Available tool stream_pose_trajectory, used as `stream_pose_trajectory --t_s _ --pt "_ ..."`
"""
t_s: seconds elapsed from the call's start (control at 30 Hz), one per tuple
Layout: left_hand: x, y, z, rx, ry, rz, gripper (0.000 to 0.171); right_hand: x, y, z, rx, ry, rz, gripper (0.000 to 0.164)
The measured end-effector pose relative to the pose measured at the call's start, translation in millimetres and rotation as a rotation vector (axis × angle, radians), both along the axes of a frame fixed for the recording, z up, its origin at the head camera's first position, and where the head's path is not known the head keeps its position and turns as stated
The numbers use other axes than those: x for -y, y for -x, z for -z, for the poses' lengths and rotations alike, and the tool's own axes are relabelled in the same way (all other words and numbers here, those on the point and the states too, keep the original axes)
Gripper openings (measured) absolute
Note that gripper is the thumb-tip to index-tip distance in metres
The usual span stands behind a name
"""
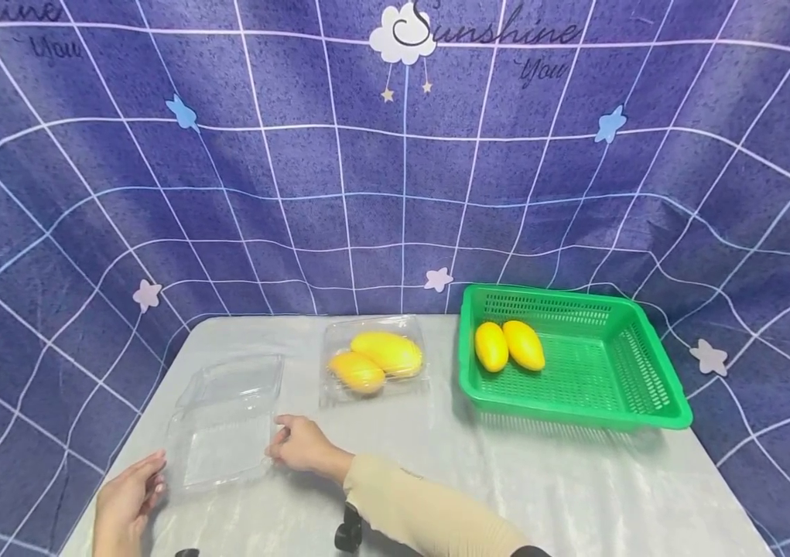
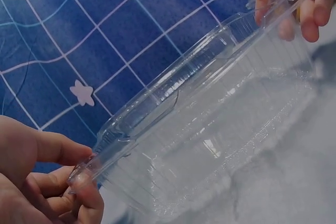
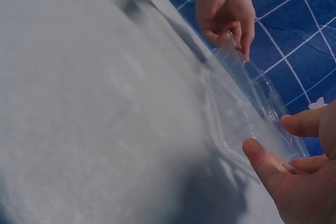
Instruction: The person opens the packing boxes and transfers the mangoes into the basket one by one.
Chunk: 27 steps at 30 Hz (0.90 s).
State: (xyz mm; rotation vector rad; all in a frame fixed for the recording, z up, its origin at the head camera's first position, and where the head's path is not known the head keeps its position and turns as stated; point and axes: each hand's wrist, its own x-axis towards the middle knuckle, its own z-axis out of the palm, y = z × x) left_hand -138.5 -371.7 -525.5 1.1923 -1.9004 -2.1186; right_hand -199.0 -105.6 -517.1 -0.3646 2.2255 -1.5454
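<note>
A clear plastic clamshell box (image 1: pixel 227 449) lies opened out on the left part of the table, its lid (image 1: pixel 237 379) folded toward the back. At its left edge, my left hand (image 1: pixel 131 499) pinches the rim between thumb and fingers, clearest in the left wrist view. My right hand (image 1: pixel 307 445) holds the opposite edge, with thumb and fingertips at the rim (image 2: pixel 286 6). Nothing lies inside this box. Behind and to the right stands a second clear box (image 1: pixel 332 394) with two yellow mangoes (image 1: pixel 386 353) in it.
A green slotted basket (image 1: pixel 576 418) stands at the back right, with two more mangoes (image 1: pixel 491 346) against its left side. A pale cloth covers the table (image 1: pixel 506 480). Behind it hangs a blue curtain (image 1: pixel 367 170) with a grid pattern.
</note>
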Motion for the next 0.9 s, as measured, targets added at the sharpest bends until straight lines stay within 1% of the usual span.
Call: stream_pose_trajectory --t_s 0.13,0.23,0.3,0.4,0.53,0.63,0.7,0.77,0.9 --pt "-0.3 -0.9 6.8 0.023 0.048 -0.015 0.037 1.9 -0.5 7.8 -0.003 -0.005 -0.010 0.058" --pt "-0.8 -1.1 8.2 0.023 0.077 -0.020 0.036 2.4 -0.3 12.1 -0.006 0.003 -0.010 0.057" --pt "-0.8 -1.2 7.2 0.021 0.083 -0.023 0.036 2.4 -0.1 13.6 -0.004 0.007 -0.011 0.057" --pt "-0.2 -2.5 4.0 0.008 0.083 -0.028 0.038 2.3 -0.7 14.7 -0.017 -0.032 -0.036 0.056" --pt "1.9 -6.2 0.9 0.014 0.090 -0.008 0.041 3.1 -1.8 16.5 -0.044 -0.088 -0.068 0.055" --pt "1.9 -8.0 -0.5 0.015 0.104 0.009 0.041 2.9 -0.7 17.0 -0.055 -0.101 -0.068 0.053" --pt "0.4 -8.0 -2.2 0.010 0.107 -0.007 0.040 1.9 0.8 16.3 -0.061 -0.106 -0.070 0.051" --pt "-0.7 -7.3 -3.7 -0.003 0.112 -0.039 0.041 0.3 2.0 14.3 -0.064 -0.102 -0.081 0.049" --pt "-1.6 -4.9 -4.4 -0.038 0.159 -0.104 0.042 -3.0 2.8 10.1 -0.070 -0.086 -0.099 0.047"
